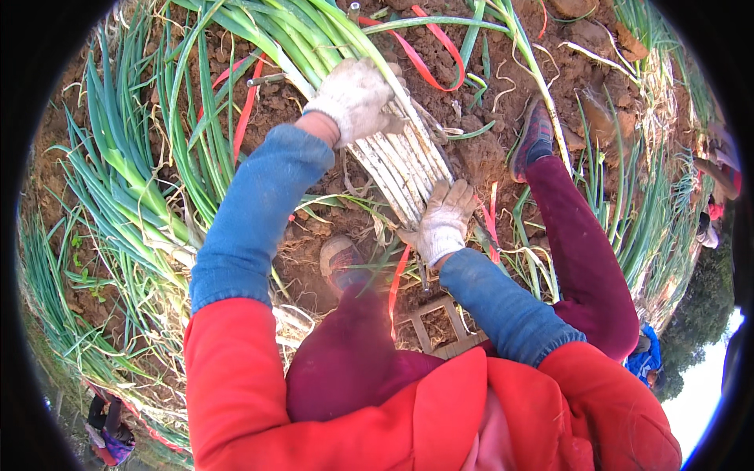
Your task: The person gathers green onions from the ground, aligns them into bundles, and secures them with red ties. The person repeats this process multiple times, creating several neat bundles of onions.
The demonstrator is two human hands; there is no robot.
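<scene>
A bundle of long green onions (393, 169), white stalks side by side and green leaves toward the top, lies slantwise before me. My left hand (357, 102), in a pale work glove, is closed over the bundle where white turns to green. Lower down, my gloved right hand (444, 220) grips the root end, its thumb on the left side and its fingers across the stalks. The undersides of both hands are hidden. A red ribbon (420, 63) lies loose beyond the bundle, and another red strip (491, 220) passes beside my right hand.
Heaps of green onions (126, 173) cover the soil at left, with more (652, 204) at right. A slatted frame (444, 326) is beneath me between my legs. One of my shoes (532, 137) stands right of the bundle. Other people (110, 432) are at the edges.
</scene>
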